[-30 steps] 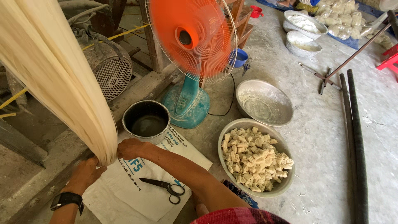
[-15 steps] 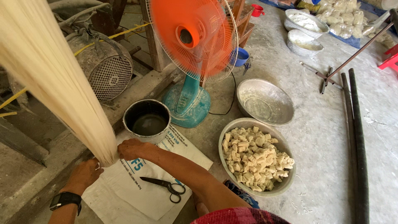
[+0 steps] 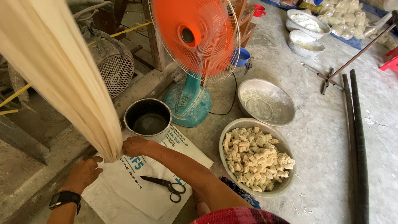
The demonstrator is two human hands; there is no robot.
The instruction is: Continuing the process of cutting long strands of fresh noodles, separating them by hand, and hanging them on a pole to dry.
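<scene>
Soft, limp noodle strands, light, easily torn; best gathered at lower end, where right hand fingers pinch; left hand fingers loosely curled beneath.

The noodle strands look pale cream, soft and matt, hanging like a fine fibrous sheet. Under them is a woven plastic sack, white with a slight sheen and creased. The scissors on it have dark, dull metal blades and black plastic loops. At 12 o'clock from the sack, the pot is blackened inside with a worn metal rim. The 2 basins at 3 o'clock, one with dough pieces and one empty basin, are dull, flour-dusted aluminium. The fan is glossy orange plastic behind a thin wire cage. The concrete floor looks rough, grey and powdery.
</scene>
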